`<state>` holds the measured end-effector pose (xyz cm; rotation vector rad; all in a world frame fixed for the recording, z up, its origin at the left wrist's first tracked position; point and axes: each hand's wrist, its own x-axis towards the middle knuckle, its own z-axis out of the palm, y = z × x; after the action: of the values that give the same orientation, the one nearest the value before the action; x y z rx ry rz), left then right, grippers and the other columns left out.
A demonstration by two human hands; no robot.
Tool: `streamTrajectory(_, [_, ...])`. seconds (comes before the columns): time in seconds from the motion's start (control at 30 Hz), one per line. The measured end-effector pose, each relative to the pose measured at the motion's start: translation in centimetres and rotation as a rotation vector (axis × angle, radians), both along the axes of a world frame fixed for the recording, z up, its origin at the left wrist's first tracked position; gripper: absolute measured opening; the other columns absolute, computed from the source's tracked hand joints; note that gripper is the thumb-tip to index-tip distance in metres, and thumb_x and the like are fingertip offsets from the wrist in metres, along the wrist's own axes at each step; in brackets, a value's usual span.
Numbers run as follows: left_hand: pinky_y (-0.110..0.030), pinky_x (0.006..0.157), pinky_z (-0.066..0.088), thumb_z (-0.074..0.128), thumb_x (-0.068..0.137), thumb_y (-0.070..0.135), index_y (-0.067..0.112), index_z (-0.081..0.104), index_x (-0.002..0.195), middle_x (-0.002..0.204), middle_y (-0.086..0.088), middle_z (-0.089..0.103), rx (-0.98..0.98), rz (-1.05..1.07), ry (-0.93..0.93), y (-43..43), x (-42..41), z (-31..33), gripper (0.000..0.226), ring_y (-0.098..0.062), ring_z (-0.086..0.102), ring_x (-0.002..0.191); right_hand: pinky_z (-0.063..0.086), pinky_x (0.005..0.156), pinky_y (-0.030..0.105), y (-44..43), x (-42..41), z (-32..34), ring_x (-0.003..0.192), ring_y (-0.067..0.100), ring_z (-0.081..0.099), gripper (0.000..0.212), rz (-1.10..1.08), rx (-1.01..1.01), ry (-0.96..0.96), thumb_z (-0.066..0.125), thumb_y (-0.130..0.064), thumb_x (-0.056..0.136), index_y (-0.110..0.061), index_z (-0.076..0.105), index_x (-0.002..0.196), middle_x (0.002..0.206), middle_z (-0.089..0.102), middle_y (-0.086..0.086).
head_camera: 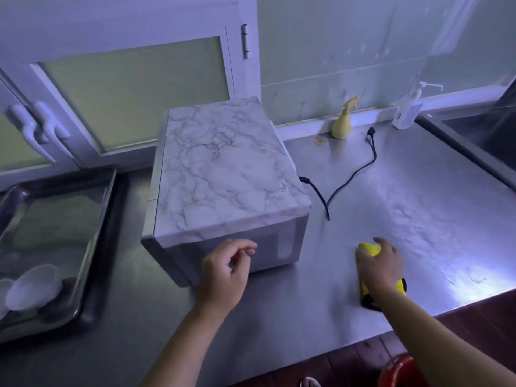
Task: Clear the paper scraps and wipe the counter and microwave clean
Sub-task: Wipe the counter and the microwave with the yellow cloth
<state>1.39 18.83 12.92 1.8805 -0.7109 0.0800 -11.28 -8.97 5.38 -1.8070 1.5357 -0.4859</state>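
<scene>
A microwave with a marble-patterned top stands on the steel counter, its door facing me. My right hand presses down on a yellow cloth lying on the counter to the right of the microwave; a yellow and black part shows under my wrist. My left hand hovers in front of the microwave door, fingers loosely curled with thumb and fingertips close together, holding nothing I can make out. I see no paper scraps on the counter.
The microwave's black cord lies unplugged across the counter. A yellow spray bottle and a pump bottle stand at the back wall. A metal tray with white cups sits left. A sink lies far right; a red bin stands below.
</scene>
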Motion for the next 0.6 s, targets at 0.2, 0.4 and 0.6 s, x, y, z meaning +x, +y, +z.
streamTrajectory(0.2, [-0.026, 0.081, 0.053, 0.058, 0.093, 0.005, 0.043, 0.070, 0.091, 0.086, 0.022, 0.072, 0.377, -0.201, 0.399, -2.6, -1.3, -5.7, 0.040, -0.001, 0.068, 0.080, 0.039, 0.107, 0.052, -10.2, -1.9, -4.7, 0.136, 0.042, 0.034, 0.082, 0.141, 0.343, 0.454, 0.079, -0.037, 0.081, -0.007, 0.036, 0.144, 0.146, 0.042, 0.022])
streamTrajectory(0.4, [-0.031, 0.088, 0.056, 0.060, 0.094, 0.013, 0.045, 0.070, 0.095, 0.092, 0.022, 0.071, 0.465, -0.255, 0.455, -3.7, -1.3, -6.0, 0.033, -0.005, 0.067, 0.089, 0.050, 0.092, 0.045, -12.7, -0.9, -6.6, 0.115, 0.040, 0.058, 0.077, 0.179, 0.392, 0.377, 0.090, -0.024, 0.070, 0.005, 0.052, 0.131, 0.121, 0.059, 0.022])
streamTrajectory(0.6, [-0.017, 0.083, 0.050, 0.065, 0.091, 0.018, 0.044, 0.070, 0.099, 0.097, 0.024, 0.071, 0.430, -0.413, 0.466, -5.4, -1.3, -3.4, 0.029, 0.001, 0.066, 0.090, 0.047, 0.071, 0.035, -8.9, -1.6, -3.5, 0.090, 0.029, 0.059, 0.055, 0.289, 0.330, 0.076, 0.085, -0.006, 0.072, -0.004, 0.062, 0.122, 0.103, 0.062, 0.015])
